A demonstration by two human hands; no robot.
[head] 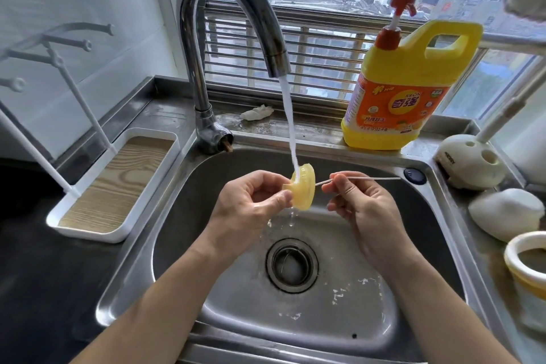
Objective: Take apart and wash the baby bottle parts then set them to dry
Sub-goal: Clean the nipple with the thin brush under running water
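Yellow silicone teat [302,193]: left hand [251,207] is pinching it, base rightward.
Thin white rod [370,178]: right hand [363,213] is pinching it level, tip perhaps touching.

Home kitchen: steel sink [437,201]; running tap [236,9]; dish soap jug [399,91]; drying rack [88,186]

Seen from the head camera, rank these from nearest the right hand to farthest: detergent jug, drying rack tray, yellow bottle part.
1. Yellow bottle part, just left of the right hand, held in the left hand.
2. Detergent jug, behind on the sink ledge.
3. Drying rack tray, far left on the counter.
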